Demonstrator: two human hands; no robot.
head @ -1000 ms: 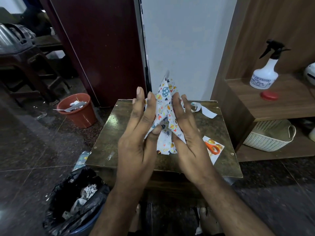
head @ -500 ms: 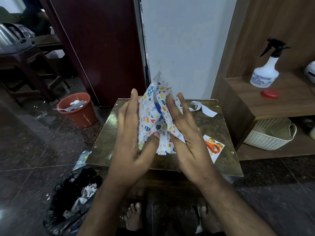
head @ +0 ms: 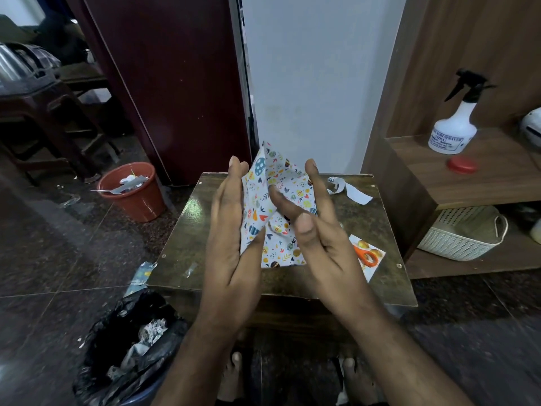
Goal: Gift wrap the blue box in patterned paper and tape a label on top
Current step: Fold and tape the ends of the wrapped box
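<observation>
The white spray bottle (head: 452, 133) carries blue print reading partly "SPRAYER (INDIA)"; the other lines are too blurred.

Dark wooden table (head: 187, 230) with orange scissors (head: 364, 256) on a printed card (head: 370, 269), white paper strip (head: 352, 194).

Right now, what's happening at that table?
A person is wrapping a gift: both hands, the left hand and right hand, press the patterned paper between straight fingers, held up over the small table. The box itself is hidden. Orange scissors and a white paper strip lie on the table, untouched.
</observation>
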